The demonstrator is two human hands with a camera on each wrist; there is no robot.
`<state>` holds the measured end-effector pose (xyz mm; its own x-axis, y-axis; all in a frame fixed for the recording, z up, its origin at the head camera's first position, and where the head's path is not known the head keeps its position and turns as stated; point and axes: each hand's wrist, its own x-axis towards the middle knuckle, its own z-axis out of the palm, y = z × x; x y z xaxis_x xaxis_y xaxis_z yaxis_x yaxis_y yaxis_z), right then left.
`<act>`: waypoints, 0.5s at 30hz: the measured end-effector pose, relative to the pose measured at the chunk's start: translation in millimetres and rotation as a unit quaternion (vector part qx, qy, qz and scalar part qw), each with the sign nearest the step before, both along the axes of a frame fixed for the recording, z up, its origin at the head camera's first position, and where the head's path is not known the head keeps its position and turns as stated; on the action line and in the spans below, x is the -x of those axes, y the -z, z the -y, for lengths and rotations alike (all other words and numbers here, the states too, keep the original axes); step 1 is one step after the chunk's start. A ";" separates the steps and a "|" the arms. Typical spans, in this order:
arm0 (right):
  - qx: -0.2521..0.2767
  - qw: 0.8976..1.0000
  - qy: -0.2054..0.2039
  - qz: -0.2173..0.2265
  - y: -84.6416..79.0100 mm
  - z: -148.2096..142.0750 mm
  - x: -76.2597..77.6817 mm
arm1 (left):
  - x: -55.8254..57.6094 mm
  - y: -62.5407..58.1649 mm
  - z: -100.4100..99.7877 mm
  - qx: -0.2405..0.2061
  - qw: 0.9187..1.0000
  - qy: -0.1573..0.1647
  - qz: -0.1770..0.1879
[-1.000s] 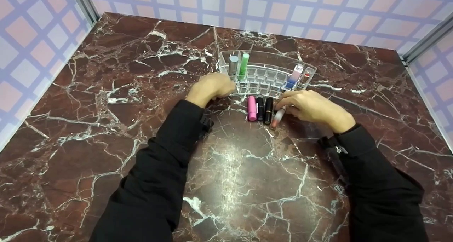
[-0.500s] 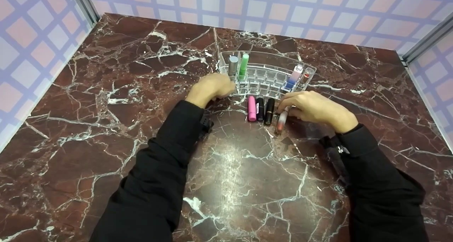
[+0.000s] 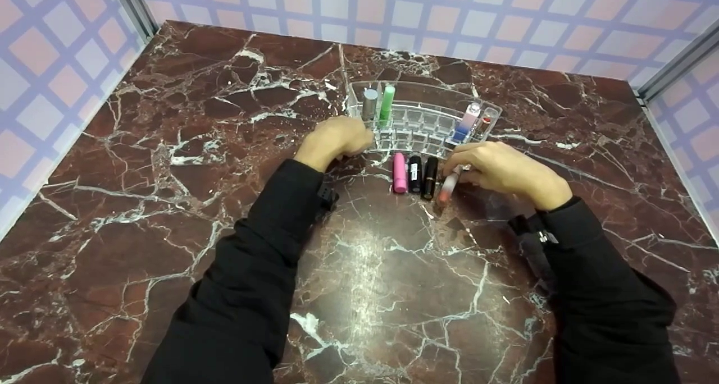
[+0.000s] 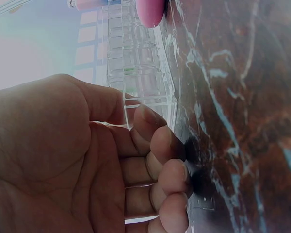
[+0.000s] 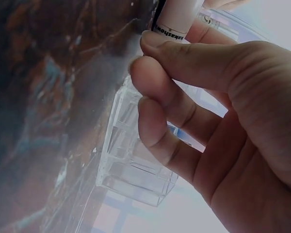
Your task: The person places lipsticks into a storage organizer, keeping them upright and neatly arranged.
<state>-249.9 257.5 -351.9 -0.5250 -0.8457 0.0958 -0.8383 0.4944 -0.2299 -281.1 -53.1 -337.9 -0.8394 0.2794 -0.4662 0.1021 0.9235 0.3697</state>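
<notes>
Shifted slightly to the right since the frame of one second ago are the translucent red-brown tube [image 3: 447,188], the right hand [image 3: 500,168] and two black tubes, one with a white label [image 3: 415,173], which has turned toward the middle of the tube's upper face, the other with a gold band [image 3: 430,178]. The translucent tube is pinched between the thumb and fingers of the right hand, in front of the right part of the clear organizer [image 3: 418,141]; its red-brown end points toward the person, and whether it touches the surface [image 3: 359,272] cannot be told. In the right wrist view, black lettering shows on its whitish part. Just to its left lie the gold-banded tube, the labelled tube and a pink tube [image 3: 399,172], side by side. Behind this row stands the tiered organizer, its left front corner gripped by the left hand [image 3: 338,137], fingers curled. At its left end stand a silver tube [image 3: 369,104] and a green tube [image 3: 386,106]; at its right end, a pink-and-blue tube [image 3: 467,121] and a clear tube with red inside [image 3: 486,120]. Checkered panels [image 3: 382,10] border the dark, white-veined surface.
</notes>
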 end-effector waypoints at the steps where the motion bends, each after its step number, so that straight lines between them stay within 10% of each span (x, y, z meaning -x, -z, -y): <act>1: 0.003 1.000 0.000 -0.002 -0.5 -0.3 0.1 | 0.0 -0.4 -0.2 0.002 1.000 -0.001 -0.002; 15: 0.039 0.998 0.036 -0.022 -15.2 1.9 0.4 | -5.3 -12.3 -7.6 0.064 0.997 -0.019 -0.042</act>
<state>-250.3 255.6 -336.7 -0.5779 -0.7948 0.1852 -0.8115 0.5356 -0.2334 -275.8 -45.5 -325.6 -0.8859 0.1898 -0.4233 0.0925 0.9664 0.2396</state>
